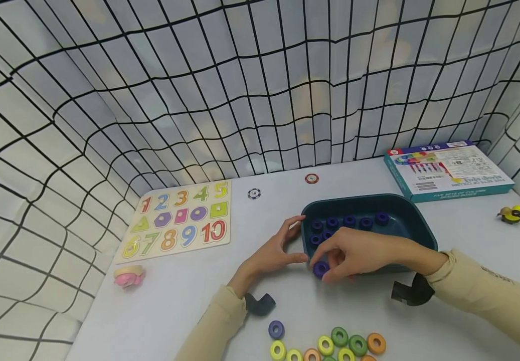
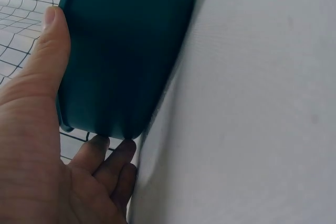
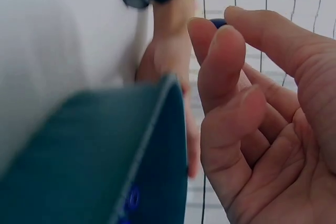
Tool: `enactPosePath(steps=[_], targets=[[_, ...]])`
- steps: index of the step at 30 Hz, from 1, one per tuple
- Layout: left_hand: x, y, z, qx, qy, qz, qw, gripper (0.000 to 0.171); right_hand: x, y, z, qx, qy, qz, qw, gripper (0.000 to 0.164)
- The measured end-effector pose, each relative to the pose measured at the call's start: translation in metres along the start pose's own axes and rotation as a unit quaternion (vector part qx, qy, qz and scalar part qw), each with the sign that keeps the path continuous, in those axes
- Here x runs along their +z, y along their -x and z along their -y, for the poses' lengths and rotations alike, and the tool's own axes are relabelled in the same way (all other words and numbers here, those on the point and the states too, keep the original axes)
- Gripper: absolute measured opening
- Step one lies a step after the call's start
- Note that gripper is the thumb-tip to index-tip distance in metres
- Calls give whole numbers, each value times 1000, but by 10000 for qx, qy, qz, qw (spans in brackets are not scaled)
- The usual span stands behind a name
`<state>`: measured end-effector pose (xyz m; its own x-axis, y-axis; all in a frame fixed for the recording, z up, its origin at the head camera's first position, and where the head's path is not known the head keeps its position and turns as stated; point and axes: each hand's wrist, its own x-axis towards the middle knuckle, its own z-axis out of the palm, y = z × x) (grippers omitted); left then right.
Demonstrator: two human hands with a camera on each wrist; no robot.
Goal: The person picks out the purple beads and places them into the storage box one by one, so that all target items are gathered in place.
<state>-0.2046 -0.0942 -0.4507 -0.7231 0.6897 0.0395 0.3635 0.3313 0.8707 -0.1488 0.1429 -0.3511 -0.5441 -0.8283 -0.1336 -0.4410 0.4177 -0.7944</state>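
Observation:
My right hand (image 1: 363,249) pinches a dark purple ring (image 1: 316,271) between thumb and fingertips, over the near left corner of a dark teal tray (image 1: 406,228). Only a sliver of that ring (image 3: 218,23) shows between the fingertips in the right wrist view. Several more purple rings (image 1: 349,220) lie in the tray, mostly toward its left and far sides; the right hand hides part of the inside. My left hand (image 1: 271,253) rests against the tray's left end, thumb and fingers spread apart. In the left wrist view, its fingertips touch the tray's wall (image 2: 115,56).
Near the front edge lie a purple ring (image 1: 276,321) and several yellow, green and orange rings (image 1: 358,354). A number puzzle board (image 1: 151,220) and pink toy (image 1: 129,279) are left; a box (image 1: 458,173) and yellow toy (image 1: 513,214) are right. Netting (image 1: 260,90) stands behind.

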Motion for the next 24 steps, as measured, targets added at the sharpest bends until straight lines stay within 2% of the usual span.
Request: enactPosePath(steps=[15,24], targets=[[0,-2,0,103,215,22,9997,84,-57,17,-55,942,-104,-583,9938,42],[0,-1,1,93,252,22,9996,85,-72,19,-81,1251,-168,-546,9905,41]])
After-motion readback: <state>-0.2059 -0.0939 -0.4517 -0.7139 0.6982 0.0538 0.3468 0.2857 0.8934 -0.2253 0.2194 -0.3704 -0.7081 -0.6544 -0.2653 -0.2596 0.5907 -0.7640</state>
